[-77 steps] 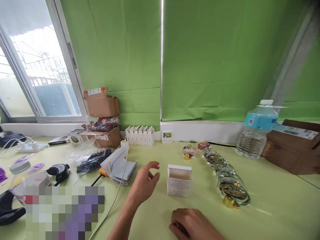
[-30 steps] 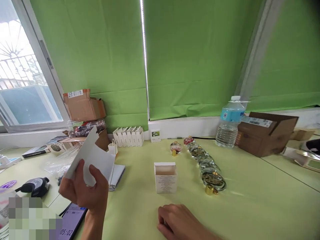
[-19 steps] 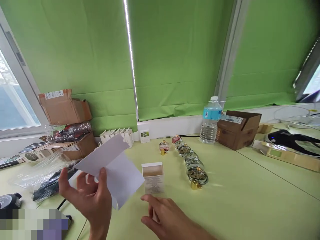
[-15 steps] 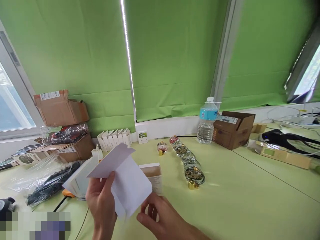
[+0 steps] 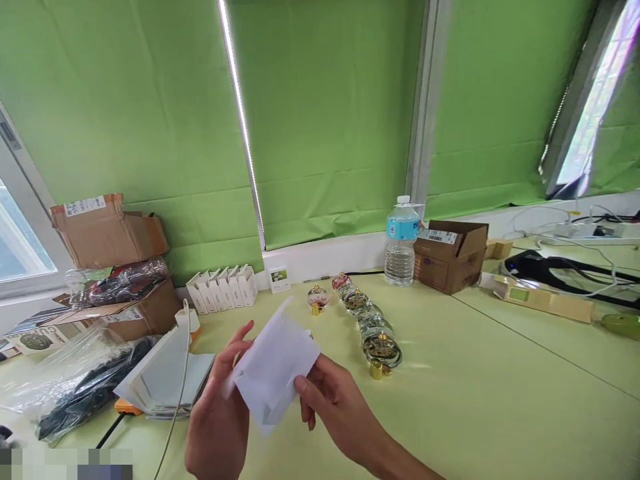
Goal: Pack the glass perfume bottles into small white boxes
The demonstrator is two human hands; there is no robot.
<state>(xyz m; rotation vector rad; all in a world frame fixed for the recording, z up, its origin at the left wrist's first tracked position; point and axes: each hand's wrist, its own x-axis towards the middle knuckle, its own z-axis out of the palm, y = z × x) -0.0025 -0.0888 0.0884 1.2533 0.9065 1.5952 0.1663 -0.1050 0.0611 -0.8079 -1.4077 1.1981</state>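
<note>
A sheet of white paper (image 5: 280, 370), creased and partly folded, is held up between my two hands above the table. My right hand (image 5: 337, 400) pinches its right edge, thumb on the near face. At the left edge my left hand (image 5: 220, 400) holds the paper loosely, its upper fingers partly stretched out and the rest hidden. Behind the paper a small box is almost wholly covered. Round glass perfume bottles (image 5: 373, 320) with gold tops run in a row beyond my right hand, gold caps (image 5: 377, 370) at the near end. Another pinkish bottle (image 5: 317, 298) stands apart.
A stack of papers (image 5: 170, 393) with a cable over it lies left, beside bagged black items (image 5: 95, 380) and cardboard boxes (image 5: 110, 233). Small white boxes (image 5: 223, 290) line the back wall. A water bottle (image 5: 401, 243) and a brown carton (image 5: 450, 257) stand back right.
The paper has turned and become more compact. My right hand has come up and taken its right edge; my left hand's grip has shifted and loosened. The view has swung slightly right.
</note>
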